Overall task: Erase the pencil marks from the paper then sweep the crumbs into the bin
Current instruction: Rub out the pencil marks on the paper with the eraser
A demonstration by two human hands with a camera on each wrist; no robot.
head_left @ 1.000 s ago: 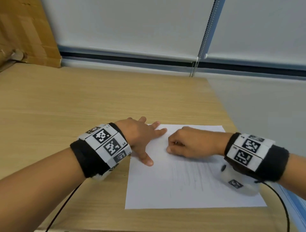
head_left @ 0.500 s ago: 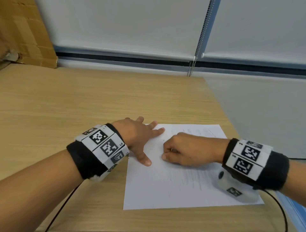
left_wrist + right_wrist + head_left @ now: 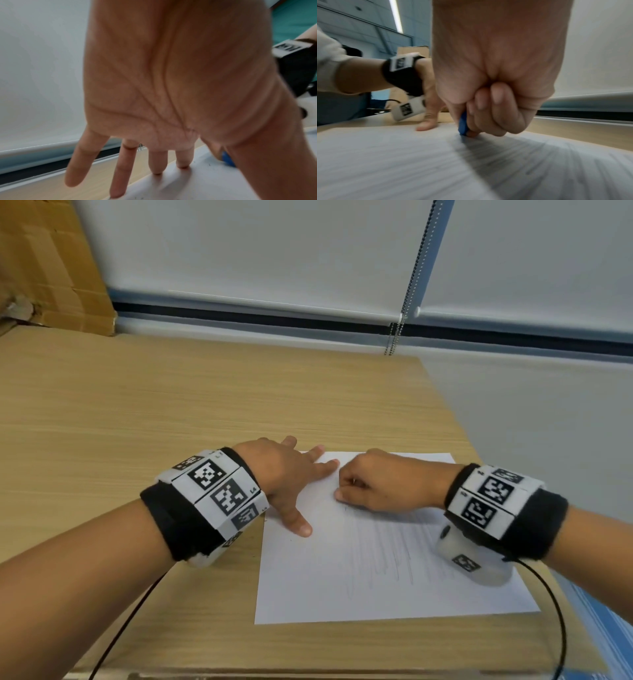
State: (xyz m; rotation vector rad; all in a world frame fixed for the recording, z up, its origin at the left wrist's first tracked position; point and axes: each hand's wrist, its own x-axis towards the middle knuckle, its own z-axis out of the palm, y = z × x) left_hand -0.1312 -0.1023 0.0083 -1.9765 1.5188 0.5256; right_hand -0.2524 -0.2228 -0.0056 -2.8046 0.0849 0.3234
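Pale wood tabletop [image 3: 171,422] carries the paper [image 3: 325,587] flat. Your left hand [image 3: 284,474] spreads its fingers [image 3: 157,162] on the sheet's near-left corner, likely to stop it sliding. Just right of them, your right hand [image 3: 380,484] pinches a blue eraser [image 3: 462,125] against the pencil marks [image 3: 387,549].

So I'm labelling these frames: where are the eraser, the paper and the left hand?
eraser [image 3: 462,125]: right wrist view, blue side face.
paper [image 3: 318,583]: head view, bare lower-left area.
left hand [image 3: 279,474]: head view, back of hand.
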